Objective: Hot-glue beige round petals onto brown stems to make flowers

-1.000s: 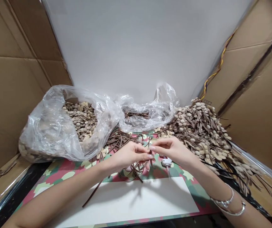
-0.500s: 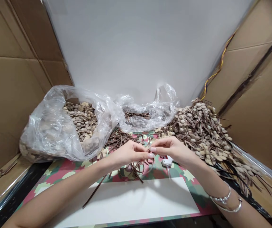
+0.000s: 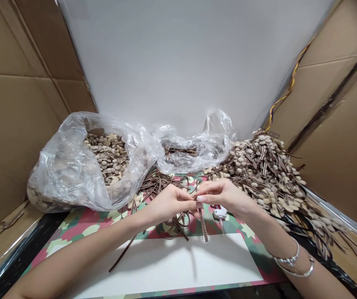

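Observation:
Fingertips of my left hand (image 3: 174, 204) and my right hand (image 3: 225, 197) meet at the centre, pinched on a brown striped ribbon (image 3: 203, 226). Its end hangs down over the white board (image 3: 166, 265); the part between the fingers is mostly hidden. Just below my right hand, a small white device (image 3: 220, 214) with a thin tip lies on the patterned cloth (image 3: 249, 231). Loose brown ribbons (image 3: 158, 182) lie tangled behind and under my left hand.
At the back left, a clear plastic bag (image 3: 72, 166) holds many beige padded pieces (image 3: 108, 158). Another plastic bag (image 3: 194, 162) with ribbons sits at the back centre. Beige pieces with ribbons are heaped at right (image 3: 268, 178). Cardboard walls (image 3: 16, 124) flank both sides.
The ribbon end, blurred before, now hangs straight down from the fingertips. Both hands stay close together, with my right fingers slightly shifted.

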### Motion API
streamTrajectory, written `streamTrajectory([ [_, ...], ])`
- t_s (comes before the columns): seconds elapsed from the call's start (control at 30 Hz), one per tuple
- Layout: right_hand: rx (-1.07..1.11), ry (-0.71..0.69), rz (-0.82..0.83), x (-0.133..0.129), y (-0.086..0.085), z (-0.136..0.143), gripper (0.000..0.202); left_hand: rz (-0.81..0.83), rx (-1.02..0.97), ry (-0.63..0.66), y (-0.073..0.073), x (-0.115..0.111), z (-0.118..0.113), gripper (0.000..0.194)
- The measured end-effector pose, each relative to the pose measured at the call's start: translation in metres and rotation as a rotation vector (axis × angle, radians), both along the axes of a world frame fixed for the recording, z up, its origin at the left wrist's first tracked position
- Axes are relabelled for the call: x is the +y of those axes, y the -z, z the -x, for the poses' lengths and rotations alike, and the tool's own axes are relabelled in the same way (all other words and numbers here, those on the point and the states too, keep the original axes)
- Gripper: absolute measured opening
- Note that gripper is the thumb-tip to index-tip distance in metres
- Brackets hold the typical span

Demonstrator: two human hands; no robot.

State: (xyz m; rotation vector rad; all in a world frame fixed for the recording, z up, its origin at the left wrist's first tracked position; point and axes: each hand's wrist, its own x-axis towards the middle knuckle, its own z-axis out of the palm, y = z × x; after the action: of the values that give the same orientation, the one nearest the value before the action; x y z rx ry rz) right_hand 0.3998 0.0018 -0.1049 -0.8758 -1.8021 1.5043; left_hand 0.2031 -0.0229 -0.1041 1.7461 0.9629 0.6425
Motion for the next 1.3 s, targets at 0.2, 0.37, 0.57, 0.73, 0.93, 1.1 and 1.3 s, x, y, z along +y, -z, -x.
streamTrajectory([
  [0.2,0.045,0.035,0.015,-0.003,0.003,0.006,0.015,0.045,0.019,0.030,0.002,0.003,0.002,0.034],
  [0.37,0.109,0.059,0.127,-0.003,0.005,0.009,0.015,0.175,-0.133,0.079,0.000,0.002,0.001,0.030],
  [0.57,0.167,0.096,0.089,-0.003,0.010,0.015,0.014,0.378,-0.273,0.059,0.004,-0.001,-0.006,0.027],
  [0.73,0.204,0.172,0.047,-0.003,0.020,0.018,0.014,0.486,-0.277,0.037,0.011,-0.002,-0.009,0.031],
  [0.93,0.210,0.259,0.019,-0.001,0.021,0.017,0.017,0.460,-0.223,0.018,0.013,-0.002,-0.009,0.033],
  [1.1,0.139,0.322,-0.095,-0.001,0.019,0.017,0.017,0.422,-0.178,0.006,0.013,-0.002,-0.010,0.031],
  [1.3,0.105,0.302,-0.085,-0.002,0.019,0.017,0.020,0.446,-0.159,0.000,0.012,-0.002,-0.011,0.029],
])
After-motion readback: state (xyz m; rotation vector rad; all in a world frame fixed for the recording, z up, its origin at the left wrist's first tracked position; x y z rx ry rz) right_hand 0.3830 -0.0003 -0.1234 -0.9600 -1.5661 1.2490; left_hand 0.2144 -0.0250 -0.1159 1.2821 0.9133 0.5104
